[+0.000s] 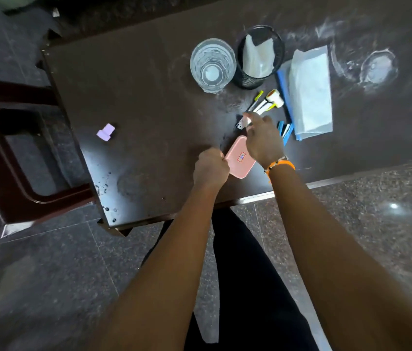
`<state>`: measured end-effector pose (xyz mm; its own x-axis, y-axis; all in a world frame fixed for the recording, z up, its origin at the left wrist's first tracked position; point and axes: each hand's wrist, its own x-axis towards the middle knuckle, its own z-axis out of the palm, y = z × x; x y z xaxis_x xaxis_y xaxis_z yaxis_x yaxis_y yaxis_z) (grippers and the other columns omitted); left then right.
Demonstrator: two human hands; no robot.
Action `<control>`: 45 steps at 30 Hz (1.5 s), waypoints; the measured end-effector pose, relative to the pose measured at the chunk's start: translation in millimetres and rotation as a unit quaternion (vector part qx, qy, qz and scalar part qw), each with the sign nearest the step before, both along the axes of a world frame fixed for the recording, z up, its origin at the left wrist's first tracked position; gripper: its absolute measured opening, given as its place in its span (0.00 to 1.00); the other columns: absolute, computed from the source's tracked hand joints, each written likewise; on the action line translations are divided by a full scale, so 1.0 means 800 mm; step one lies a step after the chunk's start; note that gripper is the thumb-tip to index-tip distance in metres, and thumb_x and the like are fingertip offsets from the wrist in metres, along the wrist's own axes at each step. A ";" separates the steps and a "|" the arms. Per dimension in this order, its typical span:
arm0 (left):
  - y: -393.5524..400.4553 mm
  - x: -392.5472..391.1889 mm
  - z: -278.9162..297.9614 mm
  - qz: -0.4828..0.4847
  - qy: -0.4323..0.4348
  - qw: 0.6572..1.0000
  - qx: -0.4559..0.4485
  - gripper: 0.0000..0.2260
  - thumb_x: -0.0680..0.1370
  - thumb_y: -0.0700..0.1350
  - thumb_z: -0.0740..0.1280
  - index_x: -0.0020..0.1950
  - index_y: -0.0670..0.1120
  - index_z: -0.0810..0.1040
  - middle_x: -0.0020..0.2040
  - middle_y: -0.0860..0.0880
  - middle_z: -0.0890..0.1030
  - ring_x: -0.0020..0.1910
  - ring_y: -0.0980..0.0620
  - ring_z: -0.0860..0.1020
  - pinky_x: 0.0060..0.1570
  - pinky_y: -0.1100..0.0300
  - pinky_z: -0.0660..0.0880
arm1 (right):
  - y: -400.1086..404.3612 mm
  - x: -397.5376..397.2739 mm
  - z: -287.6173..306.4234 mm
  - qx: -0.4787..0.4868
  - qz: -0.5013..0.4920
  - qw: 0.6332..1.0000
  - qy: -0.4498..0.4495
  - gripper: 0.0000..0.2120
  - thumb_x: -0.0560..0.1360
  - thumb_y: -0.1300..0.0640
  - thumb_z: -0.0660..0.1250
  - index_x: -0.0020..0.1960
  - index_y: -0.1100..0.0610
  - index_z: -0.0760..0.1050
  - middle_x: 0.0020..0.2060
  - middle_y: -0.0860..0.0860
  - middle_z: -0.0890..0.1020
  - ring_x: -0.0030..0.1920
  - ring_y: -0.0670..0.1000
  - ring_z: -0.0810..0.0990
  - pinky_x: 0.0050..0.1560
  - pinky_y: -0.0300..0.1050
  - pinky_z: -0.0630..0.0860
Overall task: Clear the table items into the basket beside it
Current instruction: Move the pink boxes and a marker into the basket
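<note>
A person looks down at a dark brown table (pixel 149 97) with a smooth, scuffed and smeared top that fills the upper half of the frame. Near the centre, the left hand (pixel 210 168) is clenched, its curled fingers gripping the left edge of a flat pink plastic case (pixel 240 158) with rounded corners and a small red-bordered label. Just above and to the right, the right hand (pixel 263 140), with an orange band at its wrist, pinches a small shiny metal object (pixel 244 122), too blurred to name. Beyond it lie several pens (pixel 263 105) with yellow and white barrels, and just to the hand's right are thin blue sticks (pixel 284 130). In the upper centre stands a clear ribbed glass tumbler (pixel 212 64), touching or nearly touching a black wire-mesh cup (pixel 258 59) holding pale folded plastic. To their right lies a translucent white pouch (pixel 311 89) over a blue-edged sleeve. A small lilac block (pixel 107 132) sits alone at the left of the table. A dark maroon plastic chair (pixel 5 153) stands at the frame's left edge on a speckled, polished stone floor (pixel 352 224). No basket is in view.
</note>
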<state>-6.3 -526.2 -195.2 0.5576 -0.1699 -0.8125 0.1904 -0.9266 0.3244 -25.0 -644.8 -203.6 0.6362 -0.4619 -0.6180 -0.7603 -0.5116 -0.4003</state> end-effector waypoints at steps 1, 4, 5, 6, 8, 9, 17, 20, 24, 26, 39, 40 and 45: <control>-0.001 0.000 -0.002 -0.012 -0.002 1.000 0.009 0.12 0.76 0.40 0.61 0.58 0.40 0.77 0.60 0.39 0.78 0.59 0.38 0.76 0.57 0.50 0.73 | -0.003 0.005 -0.004 -0.007 0.026 1.000 0.014 0.21 0.78 0.62 0.53 0.70 0.51 0.66 0.61 0.63 0.71 0.59 0.66 0.74 0.61 0.60 0.71; -0.001 -0.003 -0.007 -0.023 -0.005 0.999 0.024 0.11 0.77 0.39 0.59 0.57 0.39 0.76 0.59 0.37 0.77 0.57 0.36 0.76 0.56 0.47 0.74 | -0.009 0.016 -0.015 -0.008 0.055 0.998 0.040 0.19 0.79 0.59 0.54 0.69 0.53 0.67 0.61 0.65 0.72 0.60 0.67 0.74 0.60 0.57 0.71; 0.001 -0.004 -0.008 -0.019 -0.007 0.999 0.025 0.11 0.77 0.39 0.59 0.56 0.39 0.76 0.58 0.36 0.77 0.56 0.35 0.77 0.56 0.47 0.74 | -0.010 0.020 -0.017 -0.007 0.047 0.998 0.039 0.18 0.79 0.58 0.54 0.68 0.54 0.69 0.60 0.65 0.73 0.59 0.67 0.74 0.59 0.55 0.71; 0.004 -0.005 -0.009 -0.012 -0.008 1.000 0.027 0.11 0.77 0.39 0.59 0.55 0.39 0.76 0.57 0.36 0.77 0.55 0.34 0.77 0.55 0.47 0.75 | -0.011 0.025 -0.018 -0.008 0.033 0.999 0.039 0.17 0.79 0.58 0.55 0.66 0.55 0.71 0.59 0.65 0.74 0.58 0.66 0.75 0.57 0.53 0.72; 0.013 -0.007 -0.010 0.007 -0.003 0.999 0.033 0.10 0.76 0.40 0.59 0.53 0.40 0.76 0.56 0.36 0.78 0.55 0.34 0.77 0.54 0.49 0.74 | -0.010 0.030 -0.020 -0.009 -0.006 0.999 0.035 0.14 0.77 0.58 0.58 0.61 0.57 0.75 0.56 0.65 0.77 0.56 0.66 0.76 0.53 0.51 0.73; 0.020 -0.007 -0.011 0.022 0.000 0.999 0.033 0.09 0.75 0.40 0.60 0.52 0.41 0.77 0.55 0.37 0.79 0.55 0.36 0.77 0.54 0.51 0.74 | -0.008 0.031 -0.020 -0.009 -0.024 0.999 0.031 0.12 0.76 0.58 0.60 0.58 0.58 0.76 0.55 0.65 0.78 0.55 0.65 0.77 0.52 0.51 0.73; 0.106 -0.015 -0.002 0.135 -0.002 0.991 0.006 0.05 0.74 0.43 0.67 0.45 0.44 0.80 0.48 0.45 0.84 0.50 0.49 0.80 0.46 0.65 0.68 | 0.028 0.011 -0.017 -0.070 -0.026 0.997 0.033 0.11 0.75 0.66 0.60 0.56 0.61 0.72 0.54 0.65 0.74 0.51 0.66 0.77 0.49 0.51 0.73; 0.142 -0.018 0.006 0.179 -0.014 0.984 0.004 0.05 0.74 0.43 0.67 0.46 0.44 0.81 0.46 0.46 0.85 0.48 0.50 0.80 0.45 0.65 0.69 | 0.050 0.007 -0.010 -0.055 -0.023 0.998 0.023 0.15 0.73 0.68 0.57 0.58 0.63 0.72 0.52 0.67 0.76 0.53 0.66 0.75 0.48 0.52 0.70; 0.196 -0.017 0.030 0.287 -0.029 0.957 -0.028 0.02 0.74 0.42 0.67 0.43 0.49 0.78 0.46 0.48 0.84 0.47 0.51 0.81 0.50 0.58 0.77 | 0.102 0.005 0.017 0.035 -0.028 0.998 -0.038 0.09 0.71 0.71 0.58 0.45 0.60 0.69 0.42 0.66 0.78 0.46 0.64 0.77 0.49 0.58 0.75; 0.221 -0.013 0.044 0.342 -0.036 0.938 -0.045 0.05 0.74 0.42 0.67 0.39 0.51 0.77 0.46 0.49 0.83 0.48 0.50 0.82 0.55 0.52 0.78 | 0.132 0.006 0.034 0.098 -0.028 0.993 -0.062 0.12 0.70 0.73 0.58 0.40 0.56 0.65 0.40 0.65 0.79 0.45 0.65 0.79 0.47 0.60 0.77; 0.481 0.063 0.155 0.583 -0.221 0.773 -0.119 0.06 0.70 0.42 0.67 0.36 0.53 0.76 0.37 0.52 0.81 0.40 0.53 0.80 0.49 0.54 0.77 | 0.403 0.119 0.135 0.328 0.093 0.930 -0.140 0.18 0.73 0.70 0.66 0.40 0.51 0.63 0.35 0.51 0.75 0.35 0.48 0.80 0.40 0.42 0.79; 0.502 0.070 0.160 0.586 -0.235 0.767 -0.111 0.06 0.70 0.42 0.67 0.36 0.53 0.75 0.38 0.53 0.80 0.41 0.53 0.80 0.49 0.56 0.77 | 0.423 0.131 0.142 0.332 0.104 0.926 -0.148 0.18 0.72 0.71 0.66 0.40 0.51 0.64 0.35 0.52 0.75 0.34 0.46 0.80 0.40 0.42 0.79; 0.582 0.120 0.180 0.546 -0.292 0.784 -0.044 0.04 0.72 0.39 0.65 0.42 0.47 0.76 0.36 0.55 0.77 0.34 0.64 0.75 0.33 0.77 0.66 | 0.505 0.175 0.157 0.323 0.127 0.924 -0.160 0.19 0.72 0.72 0.65 0.40 0.50 0.64 0.43 0.63 0.76 0.39 0.58 0.81 0.42 0.47 0.81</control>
